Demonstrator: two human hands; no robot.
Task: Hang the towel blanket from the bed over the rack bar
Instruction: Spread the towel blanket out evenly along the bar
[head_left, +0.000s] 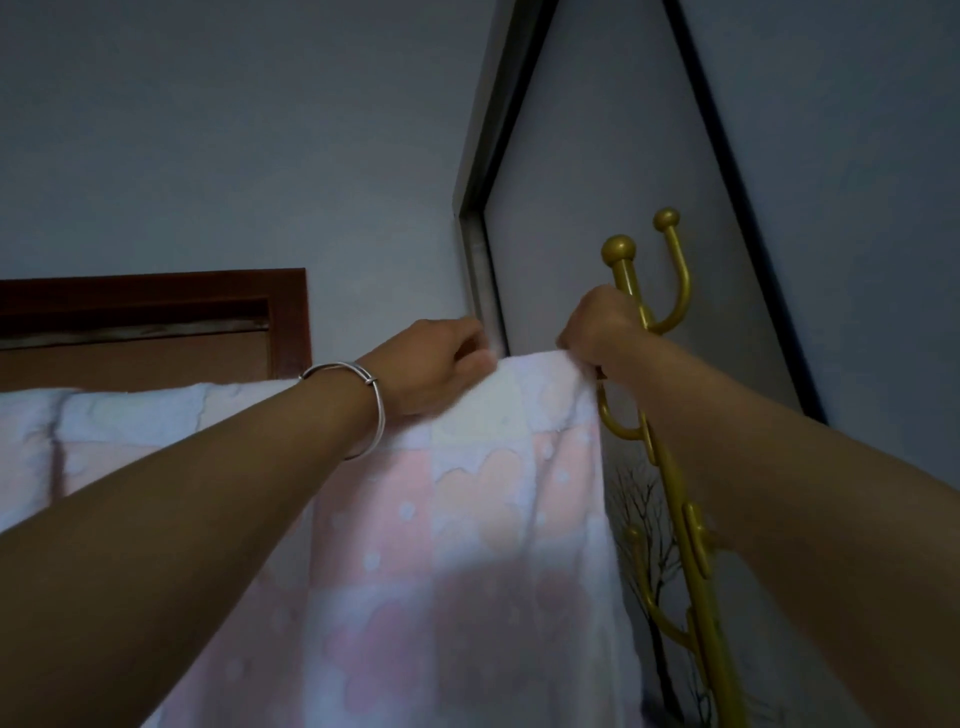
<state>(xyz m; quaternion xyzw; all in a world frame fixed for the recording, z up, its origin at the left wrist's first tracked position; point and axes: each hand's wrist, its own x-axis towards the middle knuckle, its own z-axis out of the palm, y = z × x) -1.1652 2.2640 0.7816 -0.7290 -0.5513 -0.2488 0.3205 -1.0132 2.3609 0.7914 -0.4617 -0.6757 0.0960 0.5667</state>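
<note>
Grey-blue walls (208, 130) fill the dim room, and a dark-edged door (623, 156) stands in the corner at the right. At the left, a brown wooden frame (291, 306) sits against the wall. Both bare arms reach up and forward. Hanging down in front of them is the soft pink and white towel blanket with cloud shapes and dots (467, 519). Its top edge runs flat across from the far left to just under the hands, and the rest falls straight down like a curtain. The bar under that top edge is hidden by the cloth, so it cannot be seen. The left hand (436, 364) has a thin silver bangle (363, 410) on the wrist, and its fingers are curled shut, pinching the top edge of the blanket. The right hand (597, 332) is also closed tight on the top corner of the blanket, close beside the left hand. Just behind the right hand stands a tall gold metal coat stand with curved hooks and round ball tips (675, 493). A dark picture of a bare tree (644, 519) shows on the wall between the blanket and the gold stand.
</note>
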